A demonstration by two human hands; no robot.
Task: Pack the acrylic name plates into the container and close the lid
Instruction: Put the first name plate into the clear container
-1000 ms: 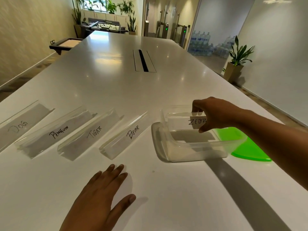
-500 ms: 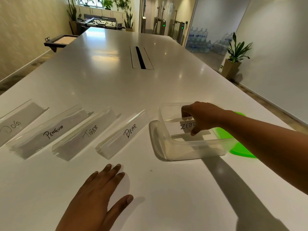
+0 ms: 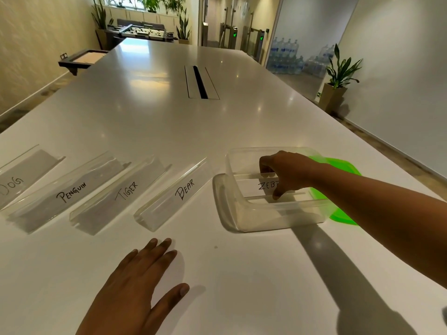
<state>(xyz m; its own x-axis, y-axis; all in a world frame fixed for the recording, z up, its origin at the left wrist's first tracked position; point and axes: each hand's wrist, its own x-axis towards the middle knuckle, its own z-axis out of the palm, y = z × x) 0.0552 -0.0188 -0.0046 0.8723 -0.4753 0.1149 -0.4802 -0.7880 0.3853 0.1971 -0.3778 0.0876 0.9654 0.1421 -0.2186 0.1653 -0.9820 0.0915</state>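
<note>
Our right hand (image 3: 287, 174) pinches the Zebra plate (image 3: 254, 187) low inside the container (image 3: 278, 215); our left hand (image 3: 135, 286) rests spread on the table (image 3: 242, 274); we judge the Bear plate (image 3: 174, 194), Tiger plate (image 3: 125, 192), Penguin plate (image 3: 70, 192) and Dog plate (image 3: 14, 182) unpacked, the green lid (image 3: 343, 165) off.

The room is bright with daylight from the window (image 3: 130, 2) at the far end, which is washed out to white and lays a pale glare on the glossy table (image 3: 145, 112). Small ceiling lights show as sparks on the gloss. My right arm (image 3: 377, 213) throws a broad grey shadow towards me, and my left hand (image 3: 135, 291) throws a soft one to its right. My right hand (image 3: 290, 172) shades the plate (image 3: 251, 187) it pinches. The four loose plates (image 3: 174, 189) cast grey patches. The lid (image 3: 343, 165) glows vivid green. Table edges and walls bow near the frame's borders.
</note>
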